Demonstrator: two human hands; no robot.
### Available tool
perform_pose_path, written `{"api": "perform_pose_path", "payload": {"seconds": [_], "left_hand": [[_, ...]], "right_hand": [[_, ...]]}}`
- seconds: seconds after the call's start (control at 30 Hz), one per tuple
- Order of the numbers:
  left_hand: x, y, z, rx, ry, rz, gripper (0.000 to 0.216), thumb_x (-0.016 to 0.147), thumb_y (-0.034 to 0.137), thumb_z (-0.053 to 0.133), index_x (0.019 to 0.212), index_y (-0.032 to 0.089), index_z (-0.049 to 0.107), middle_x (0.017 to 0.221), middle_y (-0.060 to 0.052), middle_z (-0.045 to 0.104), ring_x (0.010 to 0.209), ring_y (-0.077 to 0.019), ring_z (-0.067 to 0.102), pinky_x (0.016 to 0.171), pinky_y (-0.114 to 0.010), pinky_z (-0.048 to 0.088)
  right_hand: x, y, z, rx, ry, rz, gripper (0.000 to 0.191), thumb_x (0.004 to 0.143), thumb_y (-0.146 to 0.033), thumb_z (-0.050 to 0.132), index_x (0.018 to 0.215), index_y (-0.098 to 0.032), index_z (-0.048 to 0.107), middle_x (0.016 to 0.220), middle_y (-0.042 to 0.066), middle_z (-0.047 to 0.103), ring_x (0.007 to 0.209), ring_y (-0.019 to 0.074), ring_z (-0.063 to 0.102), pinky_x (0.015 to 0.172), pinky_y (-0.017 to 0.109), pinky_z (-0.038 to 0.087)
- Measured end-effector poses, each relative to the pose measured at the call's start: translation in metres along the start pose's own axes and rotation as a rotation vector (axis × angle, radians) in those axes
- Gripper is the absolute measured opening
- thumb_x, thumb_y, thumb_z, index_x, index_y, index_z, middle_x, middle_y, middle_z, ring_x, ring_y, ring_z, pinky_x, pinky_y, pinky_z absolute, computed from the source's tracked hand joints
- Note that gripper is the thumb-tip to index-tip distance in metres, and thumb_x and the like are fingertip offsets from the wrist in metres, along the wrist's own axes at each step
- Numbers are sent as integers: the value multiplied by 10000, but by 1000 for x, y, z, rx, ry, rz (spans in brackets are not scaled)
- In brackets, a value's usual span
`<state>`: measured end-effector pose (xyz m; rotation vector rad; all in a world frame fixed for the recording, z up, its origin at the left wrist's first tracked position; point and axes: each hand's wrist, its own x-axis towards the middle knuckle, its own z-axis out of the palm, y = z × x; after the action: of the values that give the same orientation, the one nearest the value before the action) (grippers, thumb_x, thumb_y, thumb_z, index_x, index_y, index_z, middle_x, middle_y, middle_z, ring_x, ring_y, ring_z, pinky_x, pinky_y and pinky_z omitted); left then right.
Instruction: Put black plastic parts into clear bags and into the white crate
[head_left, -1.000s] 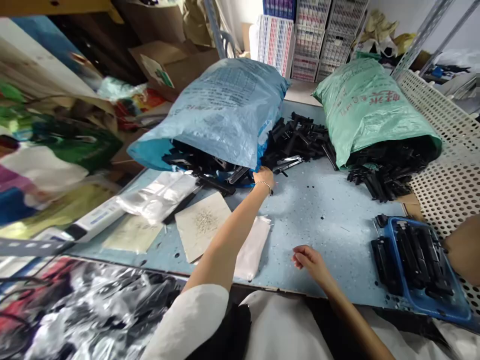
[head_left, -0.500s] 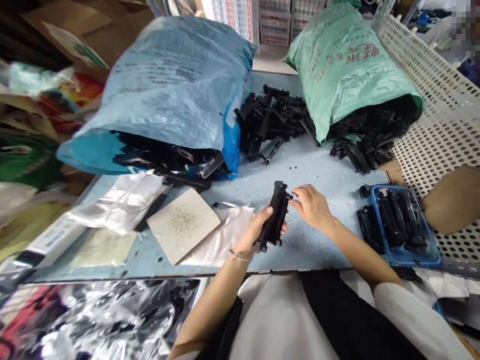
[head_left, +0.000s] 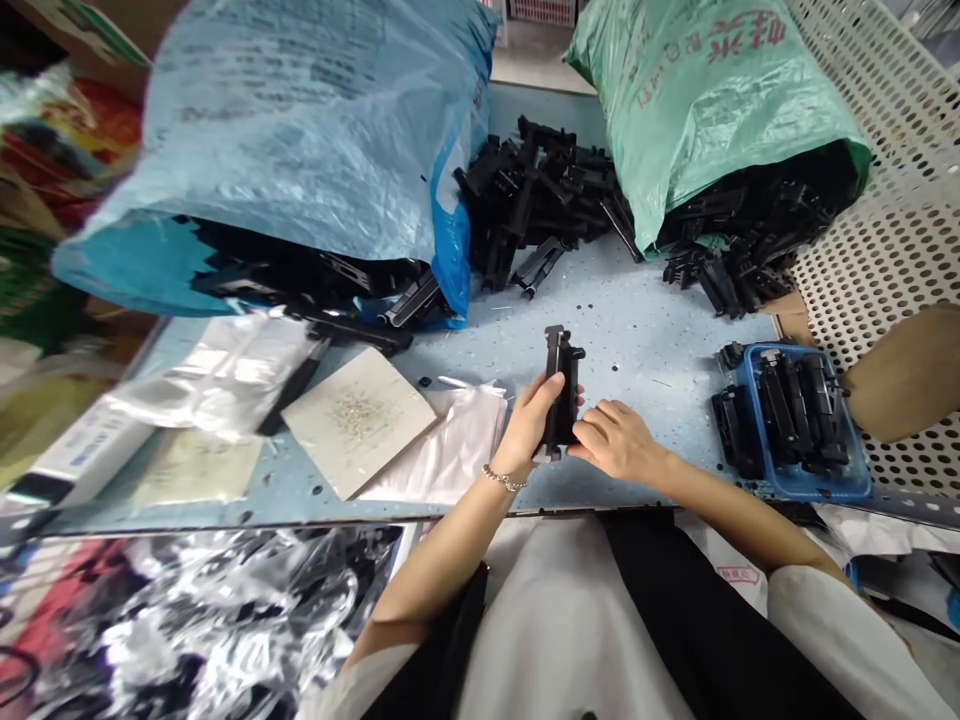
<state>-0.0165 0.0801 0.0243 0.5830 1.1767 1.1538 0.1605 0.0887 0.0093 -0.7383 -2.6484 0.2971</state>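
My left hand (head_left: 531, 425) grips a long black plastic part (head_left: 562, 385) and holds it upright over the blue table (head_left: 645, 330). My right hand (head_left: 615, 440) pinches the lower end of the same part from the right. A bracelet sits on my left wrist. Beyond my hands lies a heap of similar black parts (head_left: 536, 200), between a blue sack (head_left: 300, 130) and a green sack (head_left: 705, 110); both sacks spill black parts from their open mouths.
A blue tray (head_left: 795, 485) with several black parts stands at the right. A white perforated basket (head_left: 885, 200) borders the right side. A beige card (head_left: 358, 420) with small metal bits, clear plastic bags (head_left: 217, 375) and a white bag (head_left: 450, 450) lie left of my hands.
My left hand reached into the heap, took a black part and brought it back near me. My right hand rose from the table and now grips the part's lower end.
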Motion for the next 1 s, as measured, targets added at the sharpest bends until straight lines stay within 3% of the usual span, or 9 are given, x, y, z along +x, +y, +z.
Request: {"api": "perform_pose_path", "payload": {"seconds": [0.1,0.2,0.37,0.47,0.53,0.6,0.73,0.87,1.0], "left_hand": [[8,-8,-4,-41,-12,-83,513,774,654,678,860,149,653,680,-32,657,623,-174,626,598,-285,493],[20,-28,-15,41,105,-8,432,809,601,634,797,170,615,645,-3,600,615,-165,585,598,-286,479],[20,-85,-9,495,38,206,361,887,398,564,1177,206,658,981,-101,706,964,-301,658,926,-504,523],[14,-111,8,603,-15,318,362,848,314,612,1194,260,700,1183,-189,675,1188,-410,586,1089,-639,397],[15,-115,11,614,-30,355,345,792,263,663,1128,290,741,1199,-201,667,1210,-441,568,1096,-665,382],[24,-108,4,610,-44,389,362,767,249,693,1120,315,743,1187,-180,676,1196,-436,586,1079,-666,413],[58,-71,-21,531,88,437,609,815,312,665,1409,261,538,1391,-178,567,1319,-388,544,1101,-616,435],[82,-25,-27,352,257,538,1047,716,338,789,1559,207,183,1563,-210,350,1421,-328,444,1142,-477,419],[63,4,-22,27,143,335,665,762,426,752,1322,209,466,1217,-92,605,898,-170,656,794,-307,555]], "right_hand": [[-2,6,7,-51,0,-80,357,1054,-426,472,782,-237,604,753,58,613,760,228,529,664,370,406],[18,29,10,-9,-38,-126,360,1059,-429,465,795,-234,614,750,49,623,764,218,550,672,355,425],[121,92,24,-79,-21,183,292,1077,-241,385,1160,-184,659,1114,115,705,1055,256,590,841,363,482],[192,131,34,-182,-78,226,470,996,-10,343,1412,-112,536,1518,162,512,1322,276,472,995,390,433],[225,152,34,-234,-139,204,503,974,23,353,1435,-90,521,1559,175,467,1393,287,407,1071,421,364],[243,164,30,-266,-190,195,416,991,-12,378,1327,-83,612,1413,196,593,1324,295,467,1070,445,334],[230,145,20,-302,-167,237,277,1024,-144,434,1121,-54,678,1157,230,674,1093,311,581,961,451,369],[168,88,9,-96,-21,269,266,1032,-374,527,1071,-150,666,1044,141,688,926,265,642,836,385,441],[106,62,-19,323,141,245,320,1081,-434,397,1173,-246,639,1051,60,689,914,200,669,823,326,504]]}}
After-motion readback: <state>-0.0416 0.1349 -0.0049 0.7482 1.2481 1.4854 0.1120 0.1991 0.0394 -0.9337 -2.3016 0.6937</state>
